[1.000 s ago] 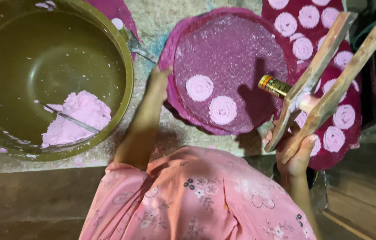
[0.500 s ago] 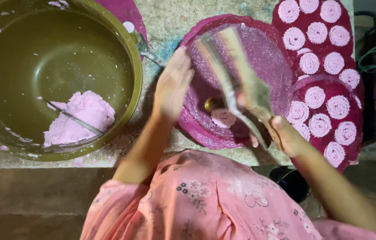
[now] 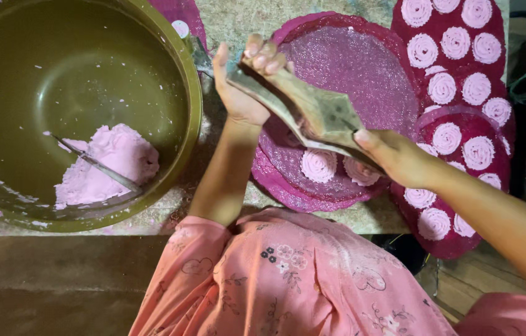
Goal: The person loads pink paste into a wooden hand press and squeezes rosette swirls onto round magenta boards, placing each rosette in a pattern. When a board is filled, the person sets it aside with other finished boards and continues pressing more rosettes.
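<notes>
My left hand (image 3: 244,81) and my right hand (image 3: 393,155) both grip a wooden two-handled press (image 3: 316,112). They hold it level, just above a round magenta plate (image 3: 362,68). The left hand has the far end and the right hand the near end. Two pink swirled dough pieces (image 3: 318,165) lie on the plate's near side, partly under the press. Whatever is between the press handles is hidden.
A big olive bowl (image 3: 191,93) at the left holds a lump of pink dough (image 3: 110,162) with a metal utensil (image 3: 98,165) lying in it. More magenta plates (image 3: 493,68) covered with several pink swirls overlap at the right. My pink floral clothing fills the bottom.
My right hand has brought the press from upright at the right down across the plate. My left hand has left the plate's edge and taken hold of the press's far end.
</notes>
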